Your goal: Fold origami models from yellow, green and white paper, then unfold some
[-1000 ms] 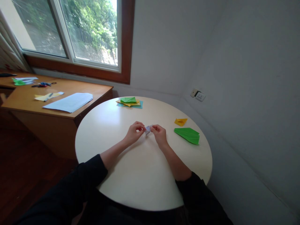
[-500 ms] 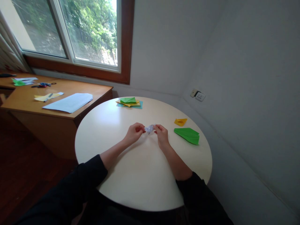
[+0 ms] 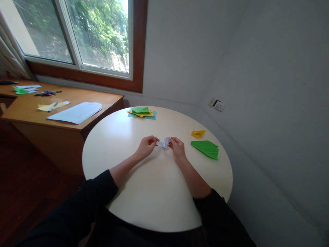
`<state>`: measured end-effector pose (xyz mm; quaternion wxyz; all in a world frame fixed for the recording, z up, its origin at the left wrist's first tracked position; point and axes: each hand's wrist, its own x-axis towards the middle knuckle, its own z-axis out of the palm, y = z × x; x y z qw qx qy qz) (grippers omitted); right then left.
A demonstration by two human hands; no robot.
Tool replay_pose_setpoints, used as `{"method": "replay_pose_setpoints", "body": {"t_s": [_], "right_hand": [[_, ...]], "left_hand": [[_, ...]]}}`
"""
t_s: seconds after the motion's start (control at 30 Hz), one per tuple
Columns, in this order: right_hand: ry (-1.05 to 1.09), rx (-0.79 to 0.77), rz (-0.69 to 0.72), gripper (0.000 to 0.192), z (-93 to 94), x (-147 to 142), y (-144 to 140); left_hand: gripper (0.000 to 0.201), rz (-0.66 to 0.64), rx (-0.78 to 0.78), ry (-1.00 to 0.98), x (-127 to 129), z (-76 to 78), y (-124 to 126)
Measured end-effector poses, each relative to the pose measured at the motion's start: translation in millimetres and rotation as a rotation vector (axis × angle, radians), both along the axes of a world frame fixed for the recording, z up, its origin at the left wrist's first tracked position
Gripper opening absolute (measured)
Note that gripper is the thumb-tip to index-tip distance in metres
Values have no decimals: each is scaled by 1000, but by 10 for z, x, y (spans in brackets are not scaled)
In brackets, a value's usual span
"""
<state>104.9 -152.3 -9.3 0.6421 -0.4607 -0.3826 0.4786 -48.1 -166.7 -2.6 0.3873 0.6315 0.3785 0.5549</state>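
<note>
A small piece of folded white paper (image 3: pixel 163 143) is held between my two hands above the middle of the round white table (image 3: pixel 154 199). My left hand (image 3: pixel 148 145) pinches its left end with thumb and forefinger. On the other side, the fingers of my right hand (image 3: pixel 177 146) are closed on its right end and hide part of it. Creases and angled flaps show in the paper, but its exact shape is too small to make out.
Right of my hands lie a yellow folded paper boat (image 3: pixel 198 134) and a green paper plane (image 3: pixel 205 149). Coloured papers (image 3: pixel 141 112) are stacked at the table's far edge. A wooden desk (image 3: pixel 102 95) on the left bears white sheets (image 3: pixel 77 112) and scissors (image 3: pixel 48 93).
My left hand has shifted slightly to the left, and more of the white paper's left end shows between the hands. Everything else stays in place.
</note>
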Motion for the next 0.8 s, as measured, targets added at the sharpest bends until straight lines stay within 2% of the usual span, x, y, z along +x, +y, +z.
{"method": "replay_pose_setpoints", "body": {"t_s": [0.27,0.63,0.8], "right_hand": [[-20,20,16,19,-21,40,15],[47,-10,-7,20,2,28,-1],[-109,46,1,20,33,2,-40]], "left_hand": [[9,46,52,73,2,-21,8],[13,71,20,147,-3,-48,24],[15,69,-6,198,-4,-36,11]]}}
